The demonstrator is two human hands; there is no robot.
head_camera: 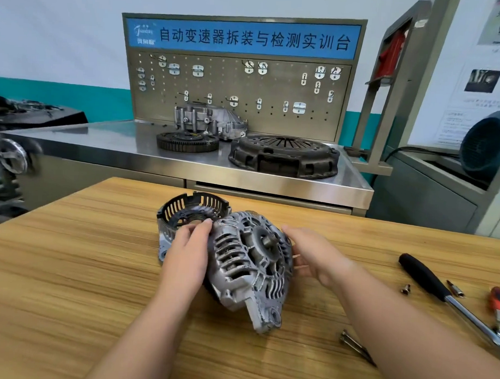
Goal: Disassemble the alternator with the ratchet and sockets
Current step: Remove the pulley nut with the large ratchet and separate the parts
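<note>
A grey, slotted cast-metal alternator body (248, 263) is resting tilted on the light wooden table (67, 281), its face with the short central shaft turning up and towards the viewer, and its mounting lug pointing to the near side. The two hands are flanking it. The left hand (187, 255) is lying against the body's left rim, fingers reaching over the far-left edge and gripping it. The right hand (317, 255) is grasping the right rim, thumb lying on the far edge and fingertips showing round the side beneath it. So the alternator body is sitting between the hands, touching both.

Just to the far left of it, partly behind the left hand, a round slotted end cover of dark and grey metal (190, 209) is lying open side up on the table; whether it is touching the body cannot be told.

Well to the right, a ratchet with a black handle and chrome shaft (428, 280) is lying on the table, apart from both hands. Beside it are lying a small dark socket (405, 288), a short metal bit (456, 290) and an orange-handled tool (497, 303). Long dark bolts (356, 347) are lying near the right forearm.

On the steel bench (102, 142) beyond, a dark round clutch cover (284, 156) is sitting.
</note>
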